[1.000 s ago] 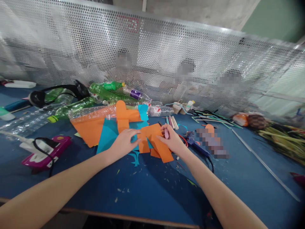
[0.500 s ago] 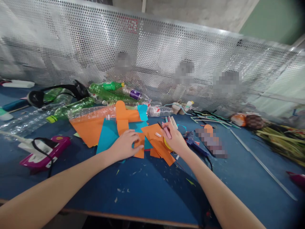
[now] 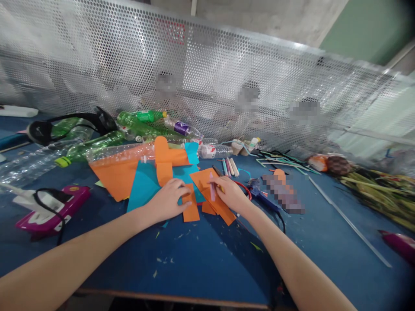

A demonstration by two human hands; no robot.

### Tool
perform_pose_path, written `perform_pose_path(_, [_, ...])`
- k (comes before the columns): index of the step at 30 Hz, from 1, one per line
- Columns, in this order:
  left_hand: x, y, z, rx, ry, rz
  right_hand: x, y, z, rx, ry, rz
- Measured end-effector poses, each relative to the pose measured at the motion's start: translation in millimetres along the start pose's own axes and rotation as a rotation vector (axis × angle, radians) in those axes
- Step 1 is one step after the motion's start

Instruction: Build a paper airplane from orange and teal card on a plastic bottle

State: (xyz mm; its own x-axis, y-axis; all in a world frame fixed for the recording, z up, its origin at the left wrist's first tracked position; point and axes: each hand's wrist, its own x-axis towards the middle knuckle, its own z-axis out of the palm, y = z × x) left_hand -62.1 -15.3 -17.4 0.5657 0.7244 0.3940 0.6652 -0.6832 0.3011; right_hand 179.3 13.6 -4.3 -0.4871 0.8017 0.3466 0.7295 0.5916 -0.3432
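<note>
My left hand (image 3: 170, 200) lies at an orange paper strip (image 3: 192, 207), its fingers bent and apart over the strip's left edge. Over a larger orange sheet (image 3: 201, 178), my right hand (image 3: 228, 192) has its fingers pinched round a pale purple marker (image 3: 212, 190). Beneath and behind my left hand is a blue sheet (image 3: 142, 183). An orange paper piece with a rounded top (image 3: 164, 149) rests against a clear bottle lying on its side. Several other markers (image 3: 231, 166) lie just beyond my right hand.
Green bottles (image 3: 142, 127) lie at the back left, before a perforated metal screen (image 3: 214, 60). A magenta power strip (image 3: 73, 203) is at left. Right of my right hand is a blue glue gun (image 3: 266, 198); a long clear stick (image 3: 343, 214) lies farther right. People show blurred behind the screen.
My right hand has moved left and down from beside the markers, bringing the pale purple marker over the orange sheet. The orange strip by my left hand has shifted slightly toward me.
</note>
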Motion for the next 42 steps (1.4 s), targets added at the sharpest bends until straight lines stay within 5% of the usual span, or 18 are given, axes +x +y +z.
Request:
perform_pose_path(16, [0.4, -3.9, 1.0, -0.057, -0.031, -0.092, -3.6, -7.8, 3.6, -0.119, -0.031, -0.006])
perform_pose_path(32, [7.4, 4.4, -5.0, -1.123, 0.011, -0.354, -3.3, -5.0, 5.9, -0.091, -0.002, 0.046])
perform_pose_path(42, [8.0, 4.5, -7.5, -1.115, -0.037, -0.494, -4.2, -11.0, 2.9, -0.159, -0.085, 0.051])
